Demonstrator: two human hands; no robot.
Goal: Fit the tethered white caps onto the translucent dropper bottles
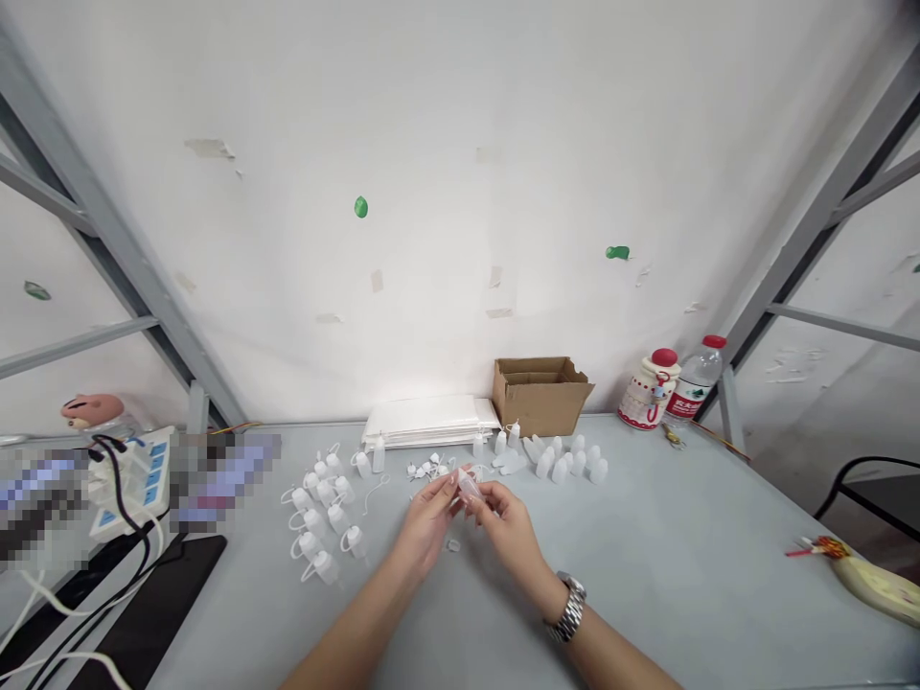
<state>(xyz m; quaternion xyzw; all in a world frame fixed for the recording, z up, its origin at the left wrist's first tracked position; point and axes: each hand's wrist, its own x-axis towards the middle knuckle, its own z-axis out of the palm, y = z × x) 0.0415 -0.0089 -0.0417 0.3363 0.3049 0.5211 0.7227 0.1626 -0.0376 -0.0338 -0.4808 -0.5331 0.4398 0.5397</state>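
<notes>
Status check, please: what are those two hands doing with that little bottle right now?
Left hand and right hand both grip one small clear bottle above the table. Capped bottles stand left, open ones behind. Nothing in the way.

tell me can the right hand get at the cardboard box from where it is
Probably yes: the right hand is busy holding a small bottle, but only low bottles stand between it and the cardboard box.

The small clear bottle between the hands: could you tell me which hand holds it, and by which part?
Both hands, left and right, pinch the small clear bottle, apparently one at each end; the exact grip is too small to tell.
</notes>
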